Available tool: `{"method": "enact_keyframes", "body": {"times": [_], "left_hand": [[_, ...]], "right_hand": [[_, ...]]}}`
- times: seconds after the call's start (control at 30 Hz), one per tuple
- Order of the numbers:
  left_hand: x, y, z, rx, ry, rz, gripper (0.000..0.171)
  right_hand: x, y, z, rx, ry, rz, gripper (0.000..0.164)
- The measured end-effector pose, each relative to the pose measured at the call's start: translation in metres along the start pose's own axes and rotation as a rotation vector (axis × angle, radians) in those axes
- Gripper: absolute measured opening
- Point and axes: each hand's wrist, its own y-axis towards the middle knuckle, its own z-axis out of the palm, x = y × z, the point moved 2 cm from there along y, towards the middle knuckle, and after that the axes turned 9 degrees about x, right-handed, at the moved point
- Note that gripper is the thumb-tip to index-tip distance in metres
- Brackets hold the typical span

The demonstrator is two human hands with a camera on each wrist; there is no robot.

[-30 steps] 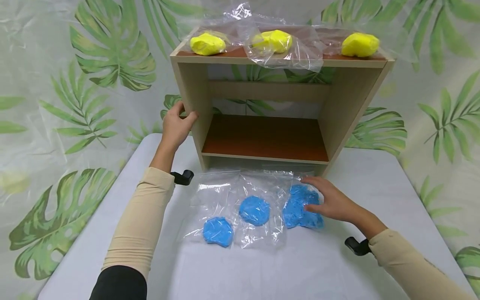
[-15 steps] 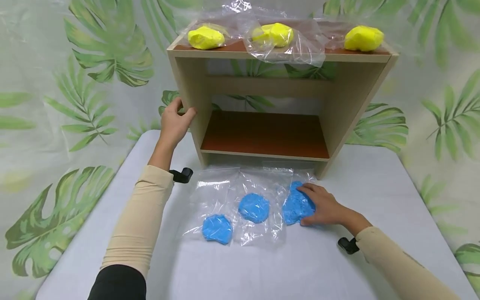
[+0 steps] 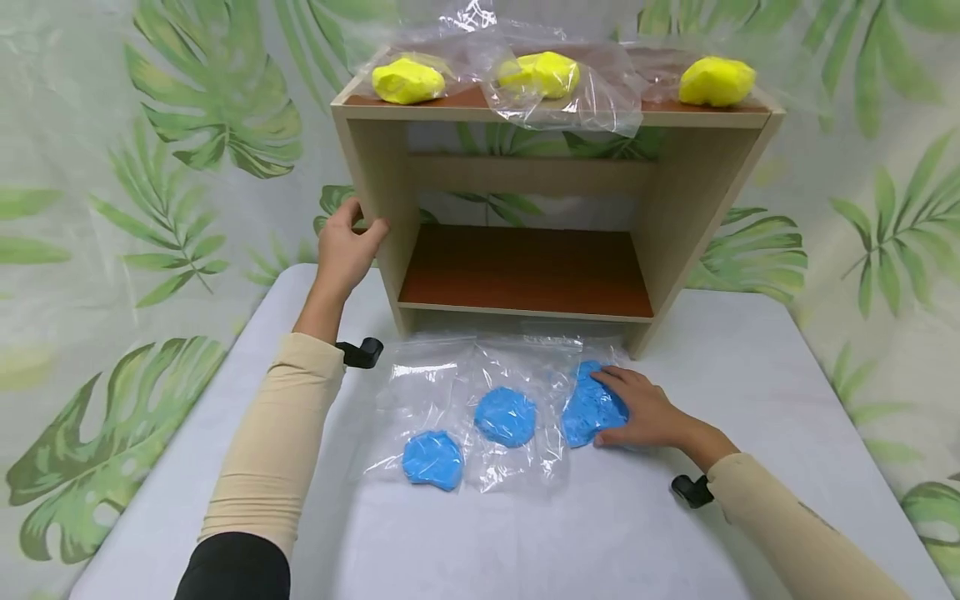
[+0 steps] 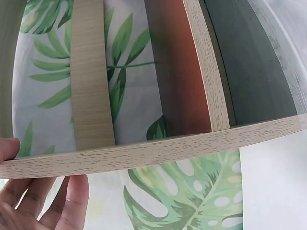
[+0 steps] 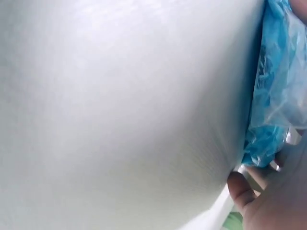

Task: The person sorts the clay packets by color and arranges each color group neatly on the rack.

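Observation:
My left hand (image 3: 347, 252) holds the left side panel of a small wooden shelf unit (image 3: 528, 310). In the left wrist view the thumb is on the inner face of the panel (image 4: 144, 152), and the fingers (image 4: 74, 201) are on its outer face. My right hand (image 3: 651, 413) lies over the right part of a bagged lump of blue clay (image 3: 588, 408), fingers at its top and thumb at its lower edge. Close up, the right wrist view shows the crinkled clear bag (image 5: 288, 91) around the clay, with my fingers at both ends.
Left of it, two more clear zip bags lie flat on the white-covered table (image 3: 480, 550), with a middle blue clay disc (image 3: 506, 417) and a left one (image 3: 432, 460). Three bagged yellow lumps, including the right one (image 3: 717, 82), sit on the shelf's top. A leaf-print sheet (image 3: 187, 208) hangs behind.
My right hand has moved slightly left and closed its fingers and thumb about the right-hand blue clay bag. My left hand stays on the shelf panel.

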Motion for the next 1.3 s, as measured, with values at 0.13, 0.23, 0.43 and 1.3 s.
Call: {"method": "enact_keyframes", "body": {"times": [0.13, 0.23, 0.43, 1.3], "left_hand": [[0.003, 0.001, 0.002, 0.003, -0.005, -0.004, 0.042], [0.004, 0.000, 0.004, -0.003, -0.007, 0.004, 0.042], [0.006, -0.001, 0.012, 0.016, -0.011, 0.010, 0.043], [0.001, -0.001, 0.002, -0.016, 0.000, 0.027, 0.044]], "right_hand": [[-0.003, -0.001, 0.002, 0.034, -0.017, 0.013, 0.103], [-0.003, -0.003, -0.002, 0.027, 0.000, -0.017, 0.097], [-0.008, -0.008, -0.008, -0.037, 0.050, 0.000, 0.080], [0.009, 0.010, 0.000, -0.072, -0.074, -0.045, 0.110]]}}
